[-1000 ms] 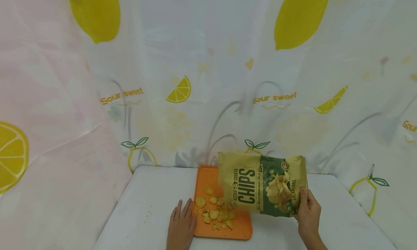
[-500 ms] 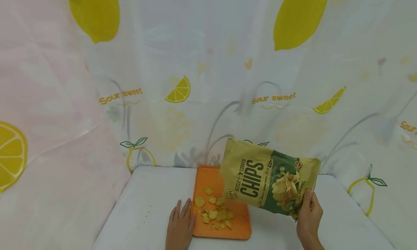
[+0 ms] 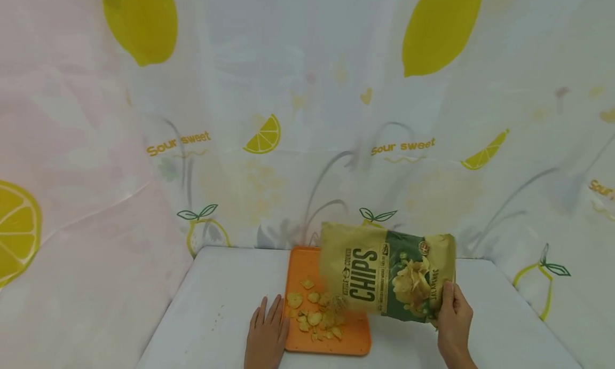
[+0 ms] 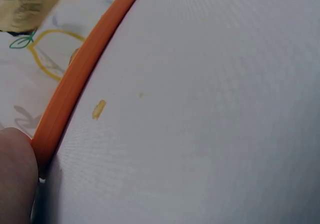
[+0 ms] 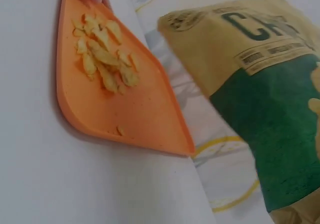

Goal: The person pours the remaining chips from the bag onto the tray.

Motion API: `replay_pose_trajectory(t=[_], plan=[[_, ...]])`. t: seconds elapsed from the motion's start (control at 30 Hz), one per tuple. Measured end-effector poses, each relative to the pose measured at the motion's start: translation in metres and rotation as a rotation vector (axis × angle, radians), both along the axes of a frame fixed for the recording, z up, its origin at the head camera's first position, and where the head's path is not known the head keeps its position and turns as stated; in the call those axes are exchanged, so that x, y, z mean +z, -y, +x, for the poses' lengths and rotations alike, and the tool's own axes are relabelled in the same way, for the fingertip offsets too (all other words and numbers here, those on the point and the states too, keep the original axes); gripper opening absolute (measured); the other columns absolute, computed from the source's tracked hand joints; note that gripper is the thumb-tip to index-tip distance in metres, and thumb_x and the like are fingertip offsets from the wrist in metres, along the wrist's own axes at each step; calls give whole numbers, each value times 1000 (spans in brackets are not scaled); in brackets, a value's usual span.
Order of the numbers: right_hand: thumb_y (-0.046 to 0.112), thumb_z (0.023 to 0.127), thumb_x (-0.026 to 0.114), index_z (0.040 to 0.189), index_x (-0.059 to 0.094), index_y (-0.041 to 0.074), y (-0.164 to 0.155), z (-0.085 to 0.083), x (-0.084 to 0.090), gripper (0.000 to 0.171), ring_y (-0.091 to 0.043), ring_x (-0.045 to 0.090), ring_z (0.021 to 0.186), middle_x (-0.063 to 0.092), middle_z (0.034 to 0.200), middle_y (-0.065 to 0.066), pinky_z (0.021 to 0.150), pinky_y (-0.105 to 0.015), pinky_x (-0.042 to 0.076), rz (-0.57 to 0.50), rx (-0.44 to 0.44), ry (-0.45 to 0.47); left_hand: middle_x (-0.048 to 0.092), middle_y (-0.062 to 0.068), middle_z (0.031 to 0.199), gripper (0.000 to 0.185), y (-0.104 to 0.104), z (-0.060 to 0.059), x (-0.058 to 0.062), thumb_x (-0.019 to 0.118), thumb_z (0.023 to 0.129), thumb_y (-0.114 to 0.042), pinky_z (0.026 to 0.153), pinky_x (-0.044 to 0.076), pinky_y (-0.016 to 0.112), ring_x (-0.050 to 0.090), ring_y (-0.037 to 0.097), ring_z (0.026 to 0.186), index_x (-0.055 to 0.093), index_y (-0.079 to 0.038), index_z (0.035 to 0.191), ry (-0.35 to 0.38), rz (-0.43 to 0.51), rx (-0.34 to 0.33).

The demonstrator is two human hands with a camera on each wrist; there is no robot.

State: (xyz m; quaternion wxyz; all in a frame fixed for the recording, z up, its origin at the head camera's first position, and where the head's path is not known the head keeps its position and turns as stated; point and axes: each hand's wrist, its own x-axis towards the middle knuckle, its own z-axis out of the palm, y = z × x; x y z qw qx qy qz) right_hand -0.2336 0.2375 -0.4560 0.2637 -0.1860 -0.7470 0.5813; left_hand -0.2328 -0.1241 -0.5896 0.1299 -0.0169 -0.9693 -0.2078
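I judge it partway: chips [image 3: 314, 319] on the orange tray [image 3: 356, 336], bag [image 3: 389, 275] sideways near it, gripped by fingers of the right hand [image 3: 455, 316], left hand's [image 3: 266, 331] fingers straight beside its edge, remaining contents unclear.

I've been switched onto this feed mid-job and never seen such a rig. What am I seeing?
No machine here, just a person working bare-handed. The wide picture comes from a head-worn camera looking forward and down; the close ones from a camera on each wrist. On the white table lies an orange rectangular tray bearing yellow potato chips; small yellow crumbs lie beside it. The left hand rests against the tray's left edge. The right hand grips one end of a tan-and-green printed chip bag, raised, hiding part of the tray from the head camera.
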Motion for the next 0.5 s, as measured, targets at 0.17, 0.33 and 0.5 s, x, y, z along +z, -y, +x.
replay_pose_trajectory(t=[0.17, 0.33, 0.5], plan=[[41, 111, 41, 95, 62, 14, 1, -2, 1, 38, 2, 50, 60, 52, 66, 20, 51, -16, 42, 24, -30, -43, 51, 3, 159, 54, -1, 1, 0, 47, 107, -42, 127, 32, 55, 39, 37, 153, 52, -11, 152, -5, -2, -1], [41, 110, 41, 92, 63, 16, 1, -4, 5, 37, 3, 51, 61, 55, 67, 22, 52, -15, 43, -1, -35, -63, 52, 4, 159, 54, -1, 3, 3, 47, 107, -42, 126, 33, 54, 40, 38, 152, 52, -11, 152, -18, -6, -2], [40, 111, 41, 96, 63, 13, 0, -2, 4, 38, 1, 49, 59, 52, 65, 20, 51, -17, 42, 63, -8, -20, 53, 5, 158, 54, 0, 4, 4, 48, 107, -41, 125, 35, 55, 42, 39, 150, 53, -10, 151, -46, -11, -1]])
